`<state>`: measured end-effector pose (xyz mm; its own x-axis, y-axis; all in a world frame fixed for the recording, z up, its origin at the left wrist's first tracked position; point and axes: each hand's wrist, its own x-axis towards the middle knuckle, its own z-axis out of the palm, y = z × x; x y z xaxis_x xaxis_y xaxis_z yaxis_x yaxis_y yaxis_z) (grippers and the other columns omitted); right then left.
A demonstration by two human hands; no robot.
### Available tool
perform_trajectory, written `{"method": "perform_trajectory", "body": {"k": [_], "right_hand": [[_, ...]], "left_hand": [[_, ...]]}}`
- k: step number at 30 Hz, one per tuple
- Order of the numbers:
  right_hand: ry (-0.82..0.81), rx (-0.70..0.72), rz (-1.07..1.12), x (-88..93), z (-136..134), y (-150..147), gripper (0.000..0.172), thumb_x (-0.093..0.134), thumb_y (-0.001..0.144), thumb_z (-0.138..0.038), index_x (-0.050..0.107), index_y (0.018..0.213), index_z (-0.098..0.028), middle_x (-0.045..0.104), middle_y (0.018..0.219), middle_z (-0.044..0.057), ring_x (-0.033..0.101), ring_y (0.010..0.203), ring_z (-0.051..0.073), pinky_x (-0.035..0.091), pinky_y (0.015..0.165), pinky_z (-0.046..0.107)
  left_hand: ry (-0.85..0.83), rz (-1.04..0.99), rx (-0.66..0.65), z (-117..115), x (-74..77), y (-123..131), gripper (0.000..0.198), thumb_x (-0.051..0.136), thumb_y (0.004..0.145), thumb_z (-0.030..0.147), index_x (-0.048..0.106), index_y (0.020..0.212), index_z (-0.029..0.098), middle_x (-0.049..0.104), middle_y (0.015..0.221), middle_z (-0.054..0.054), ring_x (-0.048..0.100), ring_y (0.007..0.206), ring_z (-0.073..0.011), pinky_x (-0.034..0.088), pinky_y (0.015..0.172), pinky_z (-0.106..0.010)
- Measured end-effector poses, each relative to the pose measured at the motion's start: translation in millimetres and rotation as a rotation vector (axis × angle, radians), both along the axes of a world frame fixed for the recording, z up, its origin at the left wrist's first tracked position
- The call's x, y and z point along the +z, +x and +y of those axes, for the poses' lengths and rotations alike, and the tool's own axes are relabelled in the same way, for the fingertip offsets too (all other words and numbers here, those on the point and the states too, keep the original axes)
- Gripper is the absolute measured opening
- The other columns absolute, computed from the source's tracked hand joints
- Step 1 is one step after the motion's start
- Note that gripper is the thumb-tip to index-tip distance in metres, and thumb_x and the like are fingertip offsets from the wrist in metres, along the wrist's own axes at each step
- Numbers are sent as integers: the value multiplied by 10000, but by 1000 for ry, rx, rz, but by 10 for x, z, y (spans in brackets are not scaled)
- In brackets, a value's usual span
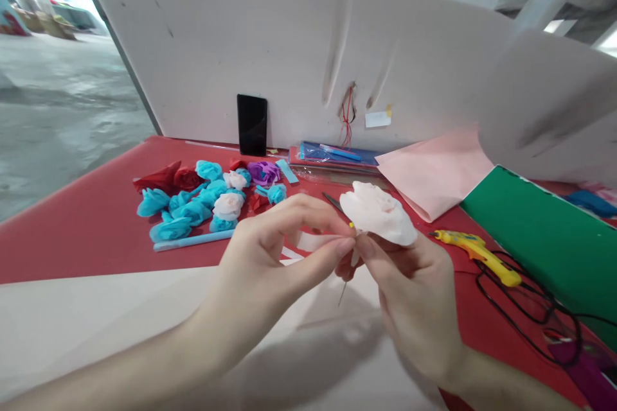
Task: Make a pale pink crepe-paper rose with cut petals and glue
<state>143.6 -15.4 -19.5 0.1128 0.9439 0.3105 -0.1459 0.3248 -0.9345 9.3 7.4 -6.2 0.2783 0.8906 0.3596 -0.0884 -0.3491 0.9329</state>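
Observation:
A pale pink paper flower tilts above my fingertips, its petals facing up and away. Thumb and fingers of my right hand are closed round the flower's base. My left hand pinches at that same base, thumb tip almost against the right thumb. A small yellow bead-like thing shows at the left fingertips. Below the hands pokes a thin wire-like stem. Part of a pale strip shows between the left thumb and fingers; whether it is held is unclear.
Blue paper flowers, with red, pink and purple ones, lie at the left on the red table. A phone leans on the white panel. At the right are pink paper, a green board and a corded yellow glue gun.

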Motion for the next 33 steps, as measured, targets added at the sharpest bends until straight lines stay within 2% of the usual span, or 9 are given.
{"method": "perform_trajectory", "body": {"k": [5, 7, 9, 11, 17, 20, 27, 30, 33], "right_hand": [[-7, -8, -13, -19, -22, 3, 227, 611, 722, -18, 691, 758, -228, 668, 608, -66, 628, 538, 74, 532, 518, 132], [13, -13, -43, -21, -37, 9, 223, 602, 744, -30, 691, 757, -234, 666, 610, -69, 633, 553, 70, 533, 532, 121], [37, -17, -68, -18, -49, 14, 195, 602, 763, -59, 693, 775, -231, 669, 622, -63, 634, 558, 73, 537, 530, 126], [63, -7, -82, -13, -55, 15, 196, 593, 763, -49, 687, 772, -220, 677, 643, -55, 635, 564, 78, 541, 534, 132], [119, 0, -115, -40, -66, 15, 256, 599, 726, 20, 658, 769, -226, 690, 686, -69, 629, 594, 53, 524, 578, 83], [109, -2, -129, -68, -72, 28, 200, 645, 728, -26, 652, 759, -223, 688, 674, -65, 626, 586, 56, 523, 581, 85], [21, 68, 0, -103, -55, 28, 199, 664, 738, -47, 669, 793, -238, 684, 692, -61, 634, 620, 72, 541, 600, 125], [10, 108, 81, -77, -28, 14, 157, 672, 759, -110, 682, 804, -261, 684, 716, -71, 634, 612, 68, 556, 581, 134], [22, 68, 94, -52, 11, 16, 119, 685, 755, -143, 695, 782, -258, 681, 721, -77, 623, 603, 50, 550, 580, 110]], "left_hand": [[-96, -67, 1, -12, -11, 26, 97, 671, 740, 169, 639, 815, 221, 642, 767, 50, 632, 613, -95, 532, 533, -172], [-82, -31, 4, -9, -1, 19, 67, 678, 736, 192, 650, 791, 216, 652, 729, 51, 625, 601, -94, 522, 527, -167], [-35, 13, 14, 0, 13, 4, 25, 665, 748, 212, 659, 725, 206, 652, 641, 48, 603, 573, -93, 500, 521, -170], [39, 44, 34, 6, 21, -14, 80, 653, 762, 211, 668, 683, 208, 655, 589, 46, 589, 581, -100, 479, 530, -183], [195, 31, 115, -20, -17, -46, 115, 663, 750, 191, 696, 700, 289, 673, 678, 56, 569, 698, -134, 447, 567, -244], [244, 62, 162, -25, -25, -50, 116, 673, 724, 182, 699, 714, 294, 649, 702, 39, 548, 693, -151, 427, 524, -271], [414, 146, 241, 29, 21, -49, 130, 662, 710, 142, 662, 673, 267, 626, 650, 34, 534, 630, -160, 434, 652, -346], [448, 172, 226, 15, 22, -39, 122, 640, 725, 124, 667, 728, 242, 652, 706, 6, 563, 673, -172, 456, 609, -334], [515, 200, 210, -18, 7, -29, 152, 622, 730, 72, 673, 807, 192, 656, 756, -17, 579, 715, -153, 478, 600, -285]]}}
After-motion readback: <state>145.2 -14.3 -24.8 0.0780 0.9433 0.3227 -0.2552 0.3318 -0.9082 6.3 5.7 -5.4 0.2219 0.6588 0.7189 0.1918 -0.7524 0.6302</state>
